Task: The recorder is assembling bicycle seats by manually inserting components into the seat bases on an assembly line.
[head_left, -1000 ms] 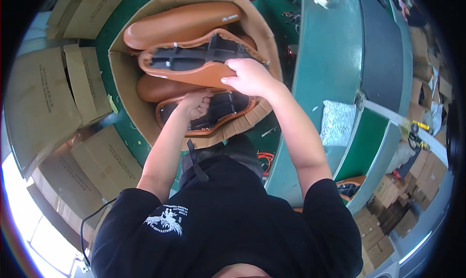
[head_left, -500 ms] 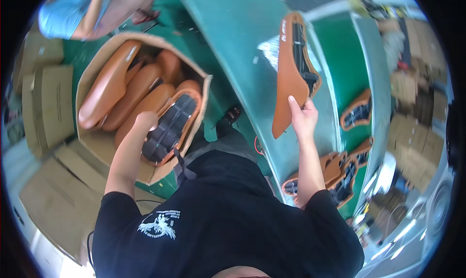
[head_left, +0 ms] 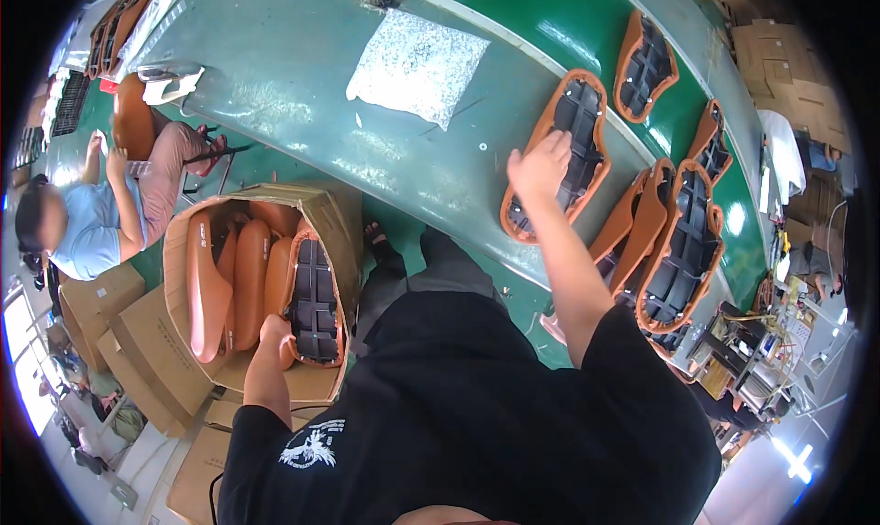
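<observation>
My left hand (head_left: 275, 332) is closed on the edge of a long brown padded seat (head_left: 314, 291) that stands in a cardboard box, its black ribbed base facing me. Several other brown seats (head_left: 249, 282) are packed beside it, smooth covers showing. Over on the green table, my right hand (head_left: 539, 169) reaches across another brown seat (head_left: 580, 112), which lies with its black base up. The fingers there are stretched out and hold nothing; whether they touch the base I cannot tell.
Several more seats (head_left: 680, 250) lie at the right on the table (head_left: 302, 112). A silvery white sheet (head_left: 417, 66) is spread at the back. The open cardboard box (head_left: 341, 241) stands left of my legs. Beyond it, a person in light blue (head_left: 101, 222) sits near flattened cartons (head_left: 151, 364).
The seat my right hand held up above the table now lies there base up, and that hand has opened. My left hand stays at the box. The view has turned.
</observation>
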`<action>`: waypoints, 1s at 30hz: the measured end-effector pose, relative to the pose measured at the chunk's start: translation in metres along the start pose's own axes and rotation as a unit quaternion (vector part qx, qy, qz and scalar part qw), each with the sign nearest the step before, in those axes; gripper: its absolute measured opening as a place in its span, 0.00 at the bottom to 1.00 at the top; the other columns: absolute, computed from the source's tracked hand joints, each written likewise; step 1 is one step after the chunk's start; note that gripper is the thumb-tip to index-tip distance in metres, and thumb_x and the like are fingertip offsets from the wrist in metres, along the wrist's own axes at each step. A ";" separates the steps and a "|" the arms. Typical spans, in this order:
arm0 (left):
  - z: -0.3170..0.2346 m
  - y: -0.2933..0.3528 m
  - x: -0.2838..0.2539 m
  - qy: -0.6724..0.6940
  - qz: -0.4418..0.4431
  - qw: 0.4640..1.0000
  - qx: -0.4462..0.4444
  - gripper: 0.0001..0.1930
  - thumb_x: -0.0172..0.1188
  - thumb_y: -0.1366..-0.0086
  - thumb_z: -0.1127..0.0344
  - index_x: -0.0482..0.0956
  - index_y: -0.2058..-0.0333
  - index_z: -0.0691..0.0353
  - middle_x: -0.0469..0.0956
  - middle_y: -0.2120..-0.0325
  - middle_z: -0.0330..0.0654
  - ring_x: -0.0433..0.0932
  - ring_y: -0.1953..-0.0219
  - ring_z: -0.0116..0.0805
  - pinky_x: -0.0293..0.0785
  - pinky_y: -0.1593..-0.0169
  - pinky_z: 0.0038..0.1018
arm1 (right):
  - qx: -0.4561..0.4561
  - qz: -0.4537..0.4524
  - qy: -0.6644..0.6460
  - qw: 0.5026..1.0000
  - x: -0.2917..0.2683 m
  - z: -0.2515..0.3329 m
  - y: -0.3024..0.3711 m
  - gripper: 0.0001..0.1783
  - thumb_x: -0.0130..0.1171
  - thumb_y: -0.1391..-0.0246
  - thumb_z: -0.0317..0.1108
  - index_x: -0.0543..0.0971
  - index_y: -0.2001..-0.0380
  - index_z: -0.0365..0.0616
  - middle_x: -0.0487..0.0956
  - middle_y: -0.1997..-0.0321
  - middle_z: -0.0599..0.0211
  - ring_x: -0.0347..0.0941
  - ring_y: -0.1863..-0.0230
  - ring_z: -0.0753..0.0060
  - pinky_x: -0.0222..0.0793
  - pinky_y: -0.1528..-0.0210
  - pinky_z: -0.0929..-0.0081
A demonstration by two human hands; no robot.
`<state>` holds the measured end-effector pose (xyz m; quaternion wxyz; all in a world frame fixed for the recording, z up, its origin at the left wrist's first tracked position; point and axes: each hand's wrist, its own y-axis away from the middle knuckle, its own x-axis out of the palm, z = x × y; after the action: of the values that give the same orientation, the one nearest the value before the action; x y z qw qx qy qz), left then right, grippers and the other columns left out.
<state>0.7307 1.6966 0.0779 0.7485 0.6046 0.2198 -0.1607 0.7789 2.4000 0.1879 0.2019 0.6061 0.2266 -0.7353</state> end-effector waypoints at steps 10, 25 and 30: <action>-0.050 0.174 -0.162 0.019 -0.100 0.995 -0.005 0.09 0.66 0.43 0.67 0.86 0.68 0.69 0.85 0.72 0.56 0.87 0.69 0.47 0.82 0.59 0.40 | -0.207 0.463 -0.430 0.747 0.004 0.079 0.097 0.28 0.66 0.50 0.46 0.80 0.50 0.39 0.81 0.50 0.44 0.79 0.48 0.46 0.76 0.48 0.58; -0.540 0.225 -0.219 -0.046 -0.163 0.884 0.436 0.16 0.62 0.37 0.60 0.83 0.71 0.72 0.81 0.78 0.57 0.83 0.72 0.45 0.75 0.62 0.41 | -0.062 0.097 -0.399 0.910 -0.033 -0.003 -0.022 0.49 0.54 0.53 0.20 0.47 0.27 0.37 0.57 0.28 0.35 0.70 0.42 0.29 0.72 0.42 0.48; -0.626 0.119 -0.175 -0.015 -0.120 0.897 0.426 0.16 0.61 0.35 0.59 0.85 0.70 0.70 0.81 0.80 0.47 0.76 0.79 0.38 0.71 0.70 0.38 | -0.011 0.150 -0.345 0.927 -0.001 -0.035 -0.072 0.43 0.55 0.51 0.21 0.55 0.31 0.34 0.59 0.29 0.36 0.68 0.39 0.29 0.69 0.38 0.50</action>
<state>0.5576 2.3288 0.1611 0.3978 0.8323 0.1895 -0.3363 0.7659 2.4784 0.1896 0.3822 0.3398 0.0580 -0.8574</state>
